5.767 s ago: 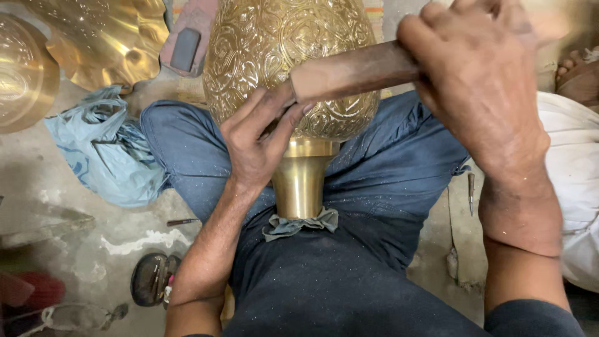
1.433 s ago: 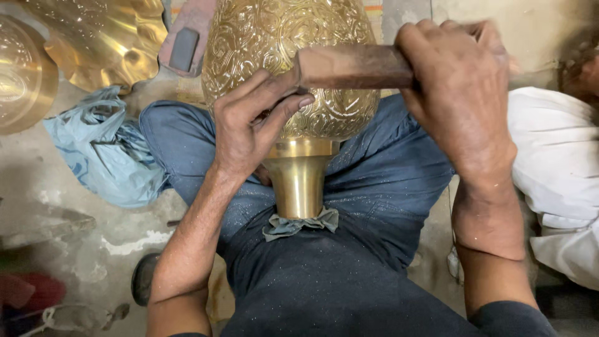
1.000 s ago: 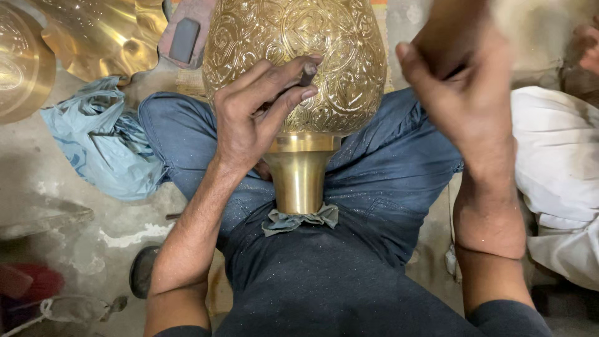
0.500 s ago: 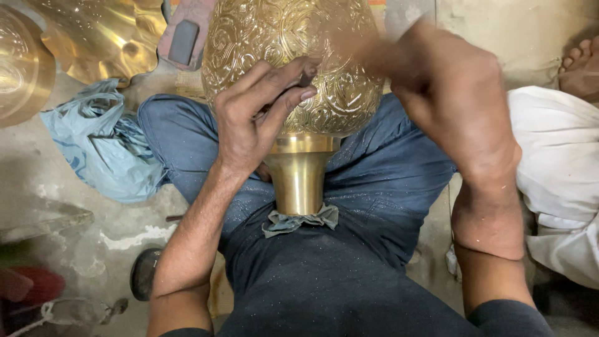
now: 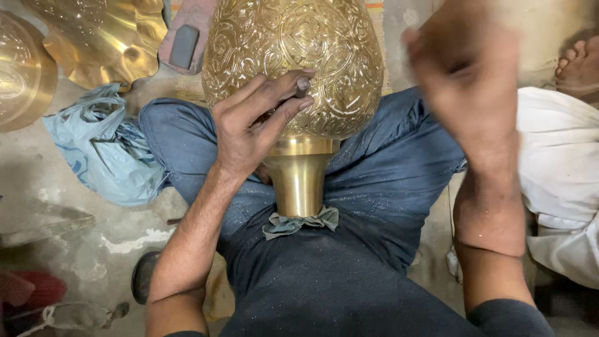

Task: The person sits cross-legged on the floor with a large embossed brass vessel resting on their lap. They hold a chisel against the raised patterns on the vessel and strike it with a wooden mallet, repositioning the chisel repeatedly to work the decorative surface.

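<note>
the brass vase (image 5: 293, 68) lay btwn the person's knees, its plain neck toward the body on a grey rag (image 5: 299, 221). left hand (image 5: 249, 128) pinched a small punch (image 5: 298, 87) against the belly. right hand (image 5: 465, 81) was raised and blurred, grip unclear. visible belly was already densely chased w/ scrollwork, so prob well along. more brassware (image 5: 93, 37) beyond.

glossy embossed brass vase (image 5: 293, 56), denim trousers (image 5: 387, 181)

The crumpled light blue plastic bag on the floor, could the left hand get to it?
Probably yes: the crumpled light blue plastic bag lies just beside the left knee with nothing between, though the left hand currently pinches a small tool against the engraved brass vase.
</note>
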`<action>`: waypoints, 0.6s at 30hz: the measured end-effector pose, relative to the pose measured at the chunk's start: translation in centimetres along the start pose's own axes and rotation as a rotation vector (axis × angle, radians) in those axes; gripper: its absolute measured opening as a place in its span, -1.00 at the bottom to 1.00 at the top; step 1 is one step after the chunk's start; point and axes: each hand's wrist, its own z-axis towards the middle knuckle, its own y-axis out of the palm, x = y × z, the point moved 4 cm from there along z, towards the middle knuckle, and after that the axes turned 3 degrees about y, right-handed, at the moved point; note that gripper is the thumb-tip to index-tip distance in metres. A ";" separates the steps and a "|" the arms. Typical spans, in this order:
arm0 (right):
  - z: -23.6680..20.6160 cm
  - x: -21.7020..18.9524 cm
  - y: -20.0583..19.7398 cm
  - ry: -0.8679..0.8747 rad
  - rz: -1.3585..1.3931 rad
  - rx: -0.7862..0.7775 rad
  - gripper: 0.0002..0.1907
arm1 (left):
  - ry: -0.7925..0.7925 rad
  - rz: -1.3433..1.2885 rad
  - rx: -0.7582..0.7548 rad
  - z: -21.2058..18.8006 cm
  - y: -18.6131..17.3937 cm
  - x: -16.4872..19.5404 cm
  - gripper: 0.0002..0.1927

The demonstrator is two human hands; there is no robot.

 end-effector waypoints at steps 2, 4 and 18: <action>-0.2 -1.8 1.0 -0.436 -0.906 -0.285 -0.67 | -0.036 0.036 0.008 -0.2 0.0 -0.3 -0.65; 0.4 -2.5 0.8 -0.254 -0.505 -0.240 -0.68 | -0.053 0.040 0.000 -0.3 0.0 -0.5 -0.66; -1.6 -0.3 1.6 -0.261 -0.832 -0.334 -0.62 | -0.060 0.021 0.015 -0.6 0.1 -0.6 -0.74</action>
